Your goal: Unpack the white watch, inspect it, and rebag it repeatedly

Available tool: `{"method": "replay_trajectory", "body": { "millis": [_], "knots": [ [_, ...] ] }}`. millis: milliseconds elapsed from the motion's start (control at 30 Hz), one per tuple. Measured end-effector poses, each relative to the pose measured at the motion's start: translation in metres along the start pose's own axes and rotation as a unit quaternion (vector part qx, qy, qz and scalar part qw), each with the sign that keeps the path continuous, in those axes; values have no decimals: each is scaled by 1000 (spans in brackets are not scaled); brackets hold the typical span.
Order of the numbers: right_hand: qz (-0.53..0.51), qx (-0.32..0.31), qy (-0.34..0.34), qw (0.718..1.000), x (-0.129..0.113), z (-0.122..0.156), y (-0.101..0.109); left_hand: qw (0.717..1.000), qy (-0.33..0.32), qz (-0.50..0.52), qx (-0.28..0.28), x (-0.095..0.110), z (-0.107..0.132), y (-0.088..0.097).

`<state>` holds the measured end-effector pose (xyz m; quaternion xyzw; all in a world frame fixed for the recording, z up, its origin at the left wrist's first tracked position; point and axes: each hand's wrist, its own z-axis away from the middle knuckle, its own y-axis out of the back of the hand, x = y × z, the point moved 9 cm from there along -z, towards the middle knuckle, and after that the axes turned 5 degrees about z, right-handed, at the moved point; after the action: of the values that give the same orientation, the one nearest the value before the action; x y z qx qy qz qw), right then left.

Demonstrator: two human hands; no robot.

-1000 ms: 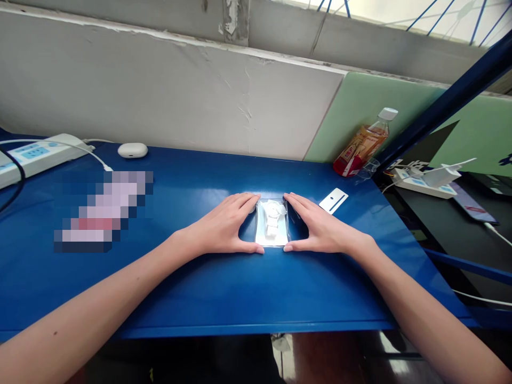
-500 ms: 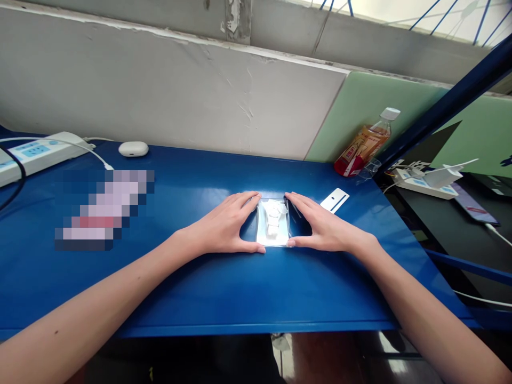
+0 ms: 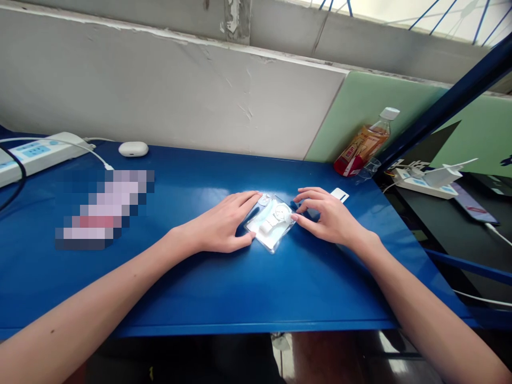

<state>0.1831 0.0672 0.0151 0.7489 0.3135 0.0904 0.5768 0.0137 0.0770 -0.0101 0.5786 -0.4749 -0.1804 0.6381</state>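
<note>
A clear plastic packet [image 3: 272, 242] lies flat on the blue desk, turned cornerwise. Inside it is a white, strap-like item with a round part, possibly a watch; reflections blur its details. My left hand [image 3: 224, 223] rests at the packet's left side, thumb and fingers spread and touching its edges. At the right corner is my right hand [image 3: 330, 216], fingers apart and loosely curved, the thumb at the packet's edge. Behind that hand a white slotted card [image 3: 340, 195] is partly hidden.
A tea-coloured drink bottle [image 3: 365, 146] leans by the blue post. On the left are a white earbud case [image 3: 133, 149], a power strip [image 3: 42, 154] and a pixelated object [image 3: 108, 210]. Another power strip [image 3: 428, 184] stands on the dark surface to the right.
The packet has turned from square-on to cornerwise. My right hand has shifted slightly right and curled its fingers, covering more of the card. My left hand has hardly moved.
</note>
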Motion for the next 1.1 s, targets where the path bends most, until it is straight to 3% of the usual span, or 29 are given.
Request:
{"method": "replay_trajectory", "body": {
  "millis": [100, 233, 300, 433, 533, 733, 1100],
  "knots": [
    [-21, 7, 22, 1000, -5, 0, 2, 1000, 18, -13, 10, -3, -1, 2],
    [-11, 22, 8, 1000, -2, 0, 8, 995, 57, -43, 70, -13, -2, 12],
    [-5, 1, 18, 1000, -3, 0, 6, 994, 62, -41, 80, -14, -2, 14],
    [-16, -84, 56, 995, -9, 3, -9, 999, 12, -15, 27, -3, -2, 6],
    [-19, -90, 40, 995, -8, 3, -14, 1000, -10, -16, 0, 2, -2, 0],
    [-7, -91, -11, 996, 1, 5, -20, 999, 20, -35, 21, -11, 0, 1],
    [3, -104, -36, 994, 10, 5, -19, 997, 56, -40, 24, -21, -3, 5]
  ]
}}
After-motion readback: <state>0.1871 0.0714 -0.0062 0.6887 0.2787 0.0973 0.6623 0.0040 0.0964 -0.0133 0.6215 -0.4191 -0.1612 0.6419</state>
